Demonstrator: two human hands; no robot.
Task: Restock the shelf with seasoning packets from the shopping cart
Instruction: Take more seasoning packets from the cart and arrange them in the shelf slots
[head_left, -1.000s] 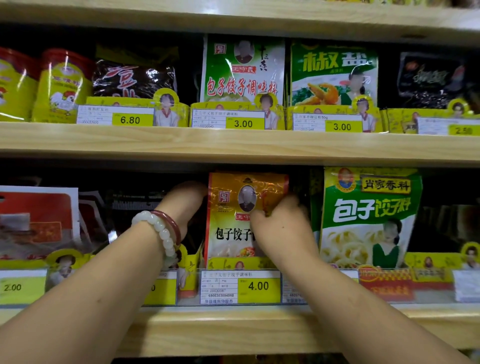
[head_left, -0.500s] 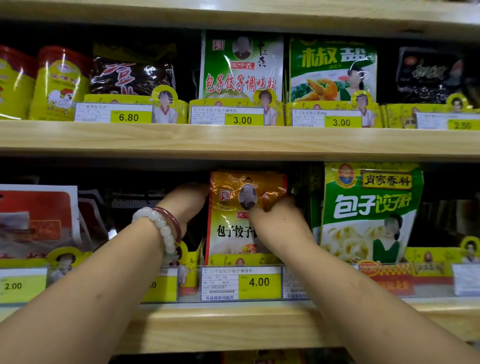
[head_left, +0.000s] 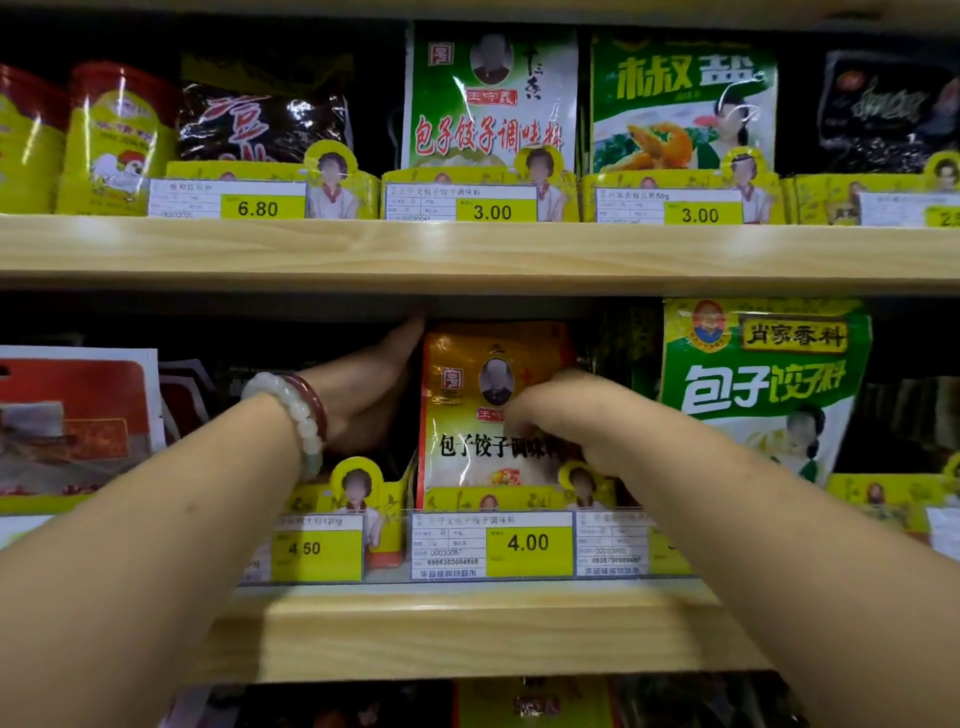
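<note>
An orange-yellow seasoning packet (head_left: 488, 395) stands upright on the lower wooden shelf (head_left: 467, 629), behind the 4.00 price tag (head_left: 527, 543). My left hand (head_left: 371, 395), with bead bracelets on the wrist, lies along the packet's left edge with its fingers reaching behind it. My right hand (head_left: 563, 421) is curled over the packet's right half and covers part of the print. The shopping cart is out of view.
A green dumpling-seasoning packet (head_left: 763, 384) stands just right of my right hand. Red-and-white packets (head_left: 78, 421) fill the left of the lower shelf. The upper shelf (head_left: 467, 249) holds yellow cans (head_left: 114, 140), dark bags and green packets (head_left: 491, 98) above price tags.
My right hand slid down from the packet's top right corner to its middle. My left hand's fingers reached higher along the left edge. The camera moved closer.
</note>
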